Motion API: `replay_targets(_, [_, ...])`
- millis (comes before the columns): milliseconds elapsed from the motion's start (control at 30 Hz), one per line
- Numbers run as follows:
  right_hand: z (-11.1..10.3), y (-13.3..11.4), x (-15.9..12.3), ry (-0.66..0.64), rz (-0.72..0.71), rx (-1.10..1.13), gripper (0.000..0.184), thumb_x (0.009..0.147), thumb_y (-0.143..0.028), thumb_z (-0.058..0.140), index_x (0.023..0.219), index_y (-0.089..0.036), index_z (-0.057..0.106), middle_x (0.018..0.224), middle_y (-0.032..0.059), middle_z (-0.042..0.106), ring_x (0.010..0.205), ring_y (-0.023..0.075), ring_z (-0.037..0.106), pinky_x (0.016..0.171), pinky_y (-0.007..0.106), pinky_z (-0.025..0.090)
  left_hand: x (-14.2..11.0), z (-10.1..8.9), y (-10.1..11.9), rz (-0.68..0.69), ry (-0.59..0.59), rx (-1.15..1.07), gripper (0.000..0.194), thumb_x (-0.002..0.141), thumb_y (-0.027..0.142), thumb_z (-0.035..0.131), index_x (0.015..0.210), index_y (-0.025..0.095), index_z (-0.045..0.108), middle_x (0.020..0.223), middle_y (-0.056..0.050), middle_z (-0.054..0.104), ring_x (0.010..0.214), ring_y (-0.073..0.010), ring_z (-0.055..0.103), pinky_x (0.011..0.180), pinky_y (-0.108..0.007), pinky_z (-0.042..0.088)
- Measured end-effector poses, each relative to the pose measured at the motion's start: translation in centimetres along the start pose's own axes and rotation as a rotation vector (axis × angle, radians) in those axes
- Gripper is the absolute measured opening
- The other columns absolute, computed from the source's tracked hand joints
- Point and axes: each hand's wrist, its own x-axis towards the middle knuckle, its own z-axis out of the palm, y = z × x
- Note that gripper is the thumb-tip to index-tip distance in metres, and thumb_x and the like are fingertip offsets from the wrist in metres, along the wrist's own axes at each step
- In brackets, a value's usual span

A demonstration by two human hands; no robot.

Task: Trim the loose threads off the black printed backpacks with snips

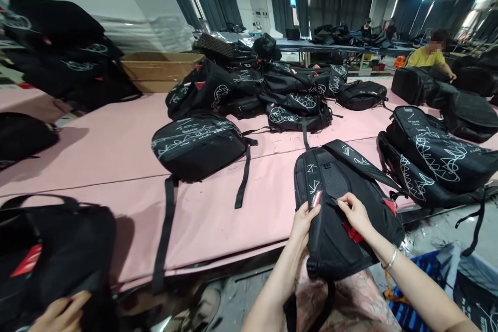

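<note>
Bag (332, 231): lies under left hand (304, 223) and right hand (356, 211), back panel up; long axis runs from lap (358, 298), on near side of hands, toward table (257, 228) beyond them. Strap (313, 179): extends beyond left hand; bears tag (316, 198) at left thumb, nearer left than right. Left hand: narrow, grips strap at bag's edge, some fingers hidden. Right hand: over mid-panel, right of tag; thumb and forefinger pinch dark bit (335, 201), too small to identify.
</note>
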Motion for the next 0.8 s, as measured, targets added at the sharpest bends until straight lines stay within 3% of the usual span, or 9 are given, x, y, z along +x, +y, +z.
replay_targets(167, [0.1,-1.5,0.1,-0.048,-0.057,-0.095,0.019,0.080,-0.036,0.049,0.077,-0.018,0.056,0.078,0.0002,0.062,0.075,0.0156,0.055,0.067,0.024,0.037,-1.5,-0.8,-0.6,0.034,0.007,-0.121,0.053,0.057,0.027,0.076,0.105,0.016,0.055,0.095,-0.006,0.065,0.081,-0.0169,0.062,0.078,-0.030,0.047])
replay_targets(333, [1.2,-2.9,-0.2,-0.099,-0.070,-0.175,0.018,0.081,-0.035,0.049,0.084,-0.019,0.058,0.082,0.0001,0.063,0.071,0.0148,0.055,0.065,0.024,0.038,-1.7,-1.5,-1.1,0.039,0.023,-0.170,0.051,0.059,0.024,0.075,0.105,0.017,0.055,0.095,-0.006,0.065,0.078,-0.0164,0.063,0.077,-0.029,0.047])
replay_targets(567, [1.7,-3.5,-0.1,-0.064,-0.204,-0.352,0.015,0.084,-0.031,0.048,0.084,-0.019,0.057,0.086,0.0011,0.063,0.078,0.0158,0.057,0.068,0.025,0.038,-1.6,-1.5,-1.2,0.049,0.029,-0.172,0.050,0.058,0.025,0.076,0.104,0.016,0.058,0.099,-0.007,0.065,0.082,-0.0166,0.062,0.080,-0.029,0.046])
replay_targets(800, [1.7,-3.4,0.4,-0.044,-0.155,-0.336,0.014,0.083,-0.032,0.049,0.079,-0.021,0.058,0.083,-0.0015,0.064,0.073,0.0143,0.057,0.065,0.023,0.037,-1.6,-1.6,-1.3,0.060,0.024,-0.173,0.046,0.060,0.025,0.074,0.102,0.017,0.059,0.100,-0.007,0.064,0.084,-0.0173,0.062,0.081,-0.030,0.046])
